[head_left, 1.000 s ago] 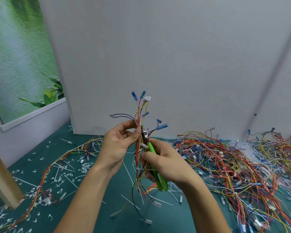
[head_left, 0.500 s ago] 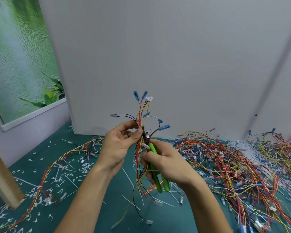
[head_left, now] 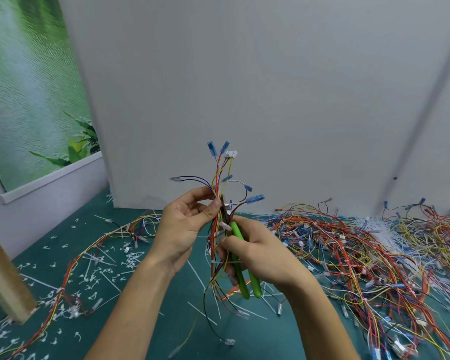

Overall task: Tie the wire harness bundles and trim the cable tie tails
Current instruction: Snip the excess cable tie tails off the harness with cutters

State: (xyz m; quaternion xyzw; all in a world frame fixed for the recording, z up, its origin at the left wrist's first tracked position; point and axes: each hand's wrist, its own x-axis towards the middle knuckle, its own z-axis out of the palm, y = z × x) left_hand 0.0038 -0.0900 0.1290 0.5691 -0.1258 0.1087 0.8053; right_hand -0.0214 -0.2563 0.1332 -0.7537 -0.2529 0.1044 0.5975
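Held upright above the table (head_left: 265, 344), a wire harness bundle (head_left: 218, 178) is pinched in the left hand (head_left: 187, 224) while the right hand (head_left: 260, 255) grips green-handled cutters (head_left: 240, 279), tip at a cable tie (head_left: 229, 205). A flush cut, clear of the wires, looks best.

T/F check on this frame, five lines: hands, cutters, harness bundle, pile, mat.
1. The left hand pinches the harness bundle upright. True.
2. The right hand grips red-handled cutters. False: the cutters have green handles.
3. The cutter head sits at the bundle, beside the left thumb. True.
4. The big harness pile lies on the person's left. False: the pile is on the right.
5. White cut tie tails litter the green mat. True.
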